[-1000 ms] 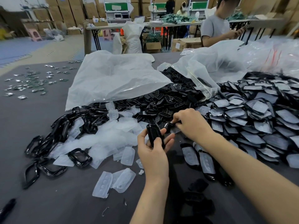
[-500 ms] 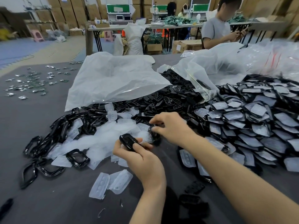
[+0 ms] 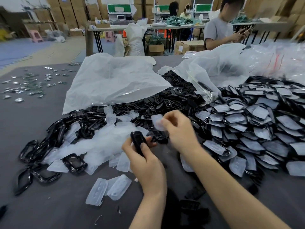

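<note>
**Item:** black glossy plastic fob shell [image 3: 138,142], oblong, held above the near middle of the counter with its long axis tilted up and away. It is clear of the heaps.
**Holder:** left hand [image 3: 146,164], thumb and fingers curled round the shell's lower half and clamped on it.

**Companion piece:** translucent white soft button pad [image 3: 156,123], small and rounded-rectangular. It sits just right of and above the shell, not touching it.
**Holder:** right hand [image 3: 179,129], fingertips closed on the pad's edge. The hand is blurred, so the exact grip cannot be made out.

**Surroundings, working outward:**
- loose heap of translucent pads [image 3: 105,142], just left of the hands
- tangle of black glossy plastic rings [image 3: 54,134], further left
- large pile of black shells faced with pads [image 3: 247,126], right
- milky plastic bag [image 3: 112,83], lying over black parts on the far side
- dark grey counter [image 3: 33,204]
- scatter of small metal pieces [image 3: 24,86], far left

**Hazards, as judged:**
- The pad looks limp and is held by one edge. It may fold or land askew, so its raised buttons would miss the shell's openings.
- The shell is gripped low. A push from the right hand could twist it out of the fingers and drop it into the heap.
- The right forearm passes close over the right pile. A sweep could slide finished pieces into the unsorted ones.
</note>
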Demonstrator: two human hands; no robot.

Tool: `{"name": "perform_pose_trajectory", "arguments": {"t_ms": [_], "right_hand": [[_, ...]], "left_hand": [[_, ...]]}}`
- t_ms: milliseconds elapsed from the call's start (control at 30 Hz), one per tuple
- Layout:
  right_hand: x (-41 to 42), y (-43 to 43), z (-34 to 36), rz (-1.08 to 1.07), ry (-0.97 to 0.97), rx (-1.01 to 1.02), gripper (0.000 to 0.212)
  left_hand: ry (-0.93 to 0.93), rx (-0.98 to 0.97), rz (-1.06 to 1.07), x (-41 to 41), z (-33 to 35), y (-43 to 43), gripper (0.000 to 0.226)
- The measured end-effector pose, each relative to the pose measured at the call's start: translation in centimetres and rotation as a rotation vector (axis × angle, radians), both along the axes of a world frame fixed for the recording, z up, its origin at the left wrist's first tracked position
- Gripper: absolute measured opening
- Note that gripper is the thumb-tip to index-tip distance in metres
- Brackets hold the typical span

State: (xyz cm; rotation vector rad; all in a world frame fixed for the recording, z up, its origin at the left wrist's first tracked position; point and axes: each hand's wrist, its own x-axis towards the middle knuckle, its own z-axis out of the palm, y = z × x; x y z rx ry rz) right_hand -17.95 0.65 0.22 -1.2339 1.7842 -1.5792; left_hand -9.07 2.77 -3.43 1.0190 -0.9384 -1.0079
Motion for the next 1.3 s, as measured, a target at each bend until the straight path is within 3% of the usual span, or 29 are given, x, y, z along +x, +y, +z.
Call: {"name": "perform_pose_trajectory", "arguments": {"t_ms": [200, 400, 567, 967, 1133, 1300], "right_hand": [[-2.5, 7.2, -0.1, -0.133, -0.394, -0.100, 0.014], [-3.2, 9.8, -0.5, -0.064, -0.642, -0.133, 0.021], [-3.1, 10.0, -0.5, -0.031, -0.684, -0.132, 0.005], [-3.1, 10.3, -0.7, -0.019, -0.712, -0.102, 0.014], [-3.3, 10.6, -0.7, -0.008, -0.695, -0.028, 0.002], [-3.3, 10.6, -0.5, 0.080, -0.824, -0.070, 0.021]], "left_hand": [[0.148, -0.003, -0.270, -0.2, 0.1, 0.3, 0.026], [0.070, 0.034, -0.552, -0.5, 0.1, 0.8, 0.026], [0.086, 0.084, -0.631, -0.2, 0.3, 0.6, 0.025], [0.050, 0.023, -0.727, -0.1, 0.2, 0.8, 0.022], [0.072, 0.025, -0.728, 0.0, 0.1, 0.8, 0.018], [0.046, 0.020, -0.732, 0.0, 0.0, 0.8, 0.017]]}}
